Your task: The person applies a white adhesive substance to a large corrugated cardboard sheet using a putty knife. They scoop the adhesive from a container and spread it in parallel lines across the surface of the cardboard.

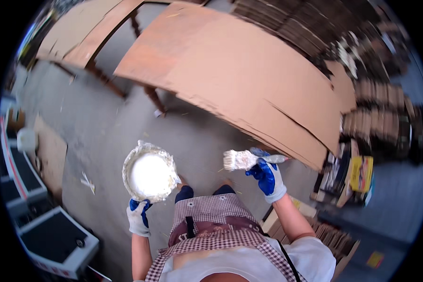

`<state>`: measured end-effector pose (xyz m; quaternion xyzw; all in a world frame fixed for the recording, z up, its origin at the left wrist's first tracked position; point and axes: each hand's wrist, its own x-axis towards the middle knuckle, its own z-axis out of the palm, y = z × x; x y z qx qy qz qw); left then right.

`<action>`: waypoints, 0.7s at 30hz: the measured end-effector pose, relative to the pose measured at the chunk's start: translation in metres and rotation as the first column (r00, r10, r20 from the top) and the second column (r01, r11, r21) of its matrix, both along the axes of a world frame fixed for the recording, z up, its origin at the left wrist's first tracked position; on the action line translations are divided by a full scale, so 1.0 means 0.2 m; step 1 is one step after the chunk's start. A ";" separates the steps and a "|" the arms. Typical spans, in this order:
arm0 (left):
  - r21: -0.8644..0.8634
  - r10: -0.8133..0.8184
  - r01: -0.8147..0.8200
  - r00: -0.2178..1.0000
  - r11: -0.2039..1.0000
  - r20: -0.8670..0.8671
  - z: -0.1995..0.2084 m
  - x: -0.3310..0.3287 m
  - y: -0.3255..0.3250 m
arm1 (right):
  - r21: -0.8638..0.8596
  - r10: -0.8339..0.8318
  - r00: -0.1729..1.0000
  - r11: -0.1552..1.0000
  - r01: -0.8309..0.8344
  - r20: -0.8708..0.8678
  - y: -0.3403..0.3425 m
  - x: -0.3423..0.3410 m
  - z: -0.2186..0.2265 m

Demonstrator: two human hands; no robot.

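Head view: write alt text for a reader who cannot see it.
The gloved left hand holds a round container of white material; the gloved right hand holds a coated brush. Ahead, brown sheeting covers part of a brown-legged table, with stacked brown sheets at the right.

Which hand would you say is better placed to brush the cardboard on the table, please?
The right hand, I'd judge: it holds the paintbrush and appears nearer the cardboard, while the left hand holds the bucket.
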<state>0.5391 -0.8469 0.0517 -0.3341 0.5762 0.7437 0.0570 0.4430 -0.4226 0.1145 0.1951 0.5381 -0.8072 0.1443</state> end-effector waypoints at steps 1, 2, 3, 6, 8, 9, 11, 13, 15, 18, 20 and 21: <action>-0.012 -0.050 0.050 0.999 0.999 -0.006 0.02 -0.05 -0.06 | 0.047 -0.017 0.999 0.999 0.020 -0.052 -0.08 0.06 0.08; 0.003 -0.127 0.127 0.991 0.992 -0.039 0.07 -0.07 0.01 | 0.041 -0.015 0.995 0.999 0.019 -0.102 -0.05 0.10 0.17; 0.017 -0.188 0.189 0.980 0.982 -0.061 0.12 -0.10 0.13 | 0.061 -0.035 0.986 0.997 0.046 -0.164 -0.01 0.13 0.24; 0.134 -0.284 0.305 0.946 0.943 -0.157 0.27 -0.16 0.60 | 0.180 -0.042 0.958 0.979 0.096 -0.285 0.12 0.21 0.40; 0.258 -0.337 0.381 0.920 0.888 -0.199 0.39 -0.15 0.92 | 0.501 0.104 0.932 0.860 0.091 -0.348 0.25 0.26 0.48; 0.175 -0.434 0.486 0.860 0.856 -0.267 0.39 -0.14 1.05 | 0.510 0.087 0.947 0.856 0.088 -0.308 0.32 0.30 0.49; 0.167 -0.490 0.558 0.810 0.813 -0.322 0.47 -0.12 1.35 | 0.699 0.187 0.913 0.702 0.133 -0.362 0.45 0.36 0.51; 0.351 -0.495 0.551 0.835 0.757 -0.243 0.54 -0.15 1.57 | 0.895 0.311 0.895 0.409 0.179 -0.321 0.55 0.39 0.50; 0.200 -0.614 0.686 0.721 0.700 -0.323 0.54 -0.17 1.72 | 0.919 0.305 0.926 0.382 0.095 -0.222 0.68 0.39 0.45; 0.159 -0.675 0.727 0.682 0.668 -0.280 0.54 -0.25 1.91 | 0.865 0.153 0.930 0.442 0.238 -0.334 0.93 0.40 0.44; 0.300 -0.623 0.657 0.753 0.692 -0.211 0.53 -0.32 2.07 | 0.600 -0.139 0.909 0.710 0.368 -0.393 1.04 0.37 0.53; 0.382 -0.579 0.598 0.796 0.704 -0.179 0.52 -0.37 2.14 | 0.614 -0.119 0.917 0.709 0.346 -0.380 1.12 0.35 0.48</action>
